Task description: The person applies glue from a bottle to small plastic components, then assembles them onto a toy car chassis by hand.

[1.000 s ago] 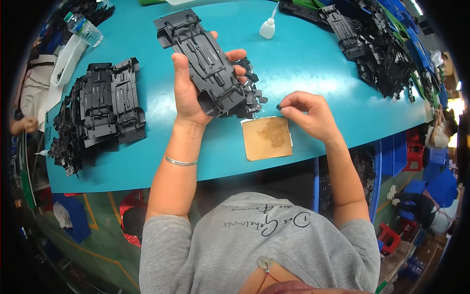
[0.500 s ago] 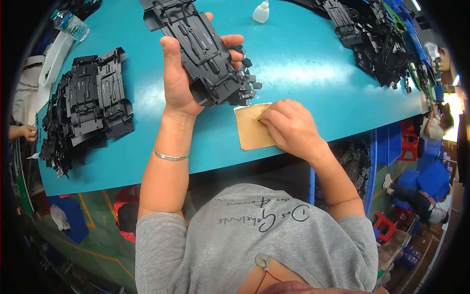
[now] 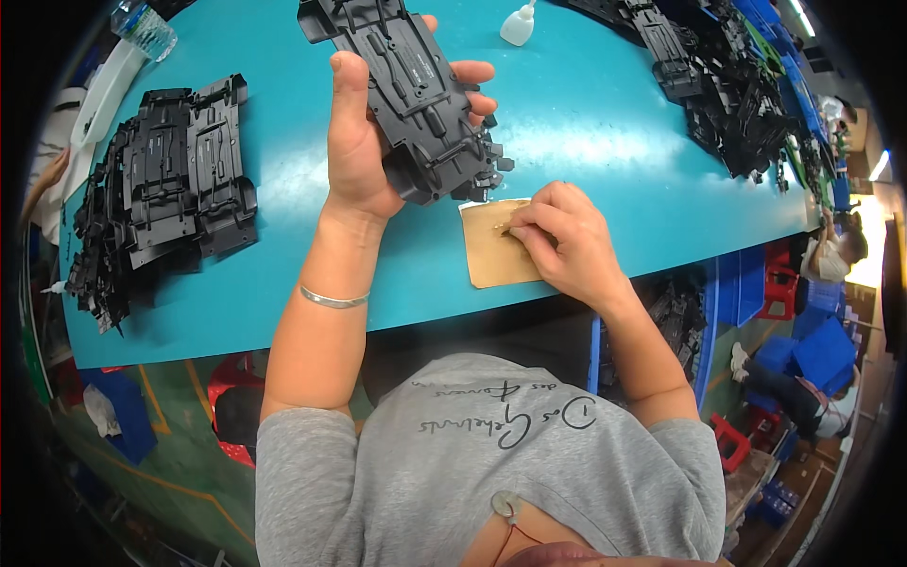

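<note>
My left hand (image 3: 357, 151) is wrapped round a black plastic toy car chassis (image 3: 416, 90), held tilted above the teal table. Small black plastic parts (image 3: 495, 168) lie beside and partly behind the chassis's near end. My right hand (image 3: 572, 244) is over a flat tan square (image 3: 491, 267), perhaps paper or card, near the table's front edge. Its thumb and forefinger are pinched together just above the square, where tiny light-coloured bits show. Whatever is between those fingertips is too small to make out.
More black chassis (image 3: 179, 180) are stacked at the left of the teal table (image 3: 302, 255). A white squeeze bottle (image 3: 517, 25) stands at the back, and a heap of black parts (image 3: 737, 118) lies far right. A water bottle (image 3: 146, 31) is at the far left.
The view has shifted a little. My right hand's pinched fingers have moved slightly off the bits on the tan square. My left hand still holds the chassis.
</note>
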Tool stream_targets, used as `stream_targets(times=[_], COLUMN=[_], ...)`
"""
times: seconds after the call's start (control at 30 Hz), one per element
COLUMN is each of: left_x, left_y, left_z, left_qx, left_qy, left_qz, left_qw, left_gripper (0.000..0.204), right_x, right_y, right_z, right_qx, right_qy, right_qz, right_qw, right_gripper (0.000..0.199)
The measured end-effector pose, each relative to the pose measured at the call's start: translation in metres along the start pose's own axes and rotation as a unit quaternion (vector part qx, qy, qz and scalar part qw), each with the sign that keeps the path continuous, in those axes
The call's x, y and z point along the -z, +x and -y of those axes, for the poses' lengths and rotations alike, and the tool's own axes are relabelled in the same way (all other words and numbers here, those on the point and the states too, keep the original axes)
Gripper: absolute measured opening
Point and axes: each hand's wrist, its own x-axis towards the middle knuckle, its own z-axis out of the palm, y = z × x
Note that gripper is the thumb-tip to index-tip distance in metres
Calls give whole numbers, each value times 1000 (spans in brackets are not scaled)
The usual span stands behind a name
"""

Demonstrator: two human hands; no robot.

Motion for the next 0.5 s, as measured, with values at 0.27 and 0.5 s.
stream_targets(times=[0.27, 0.5], left_x=[-11, -20], left_y=[0, -10], left_z=[5, 20], left_qx=[-20, -84], left_qy=[9, 66], left_qz=[-63, -34], left_qw=[998, 994], left_gripper=[78, 80], right_x=[10, 4], right_y=[5, 32], right_z=[4, 0], right_qx=[7, -308], right_qy=[-30, 488], right_qz=[-37, -204], right_qw=[999, 791], right_gripper=[5, 15])
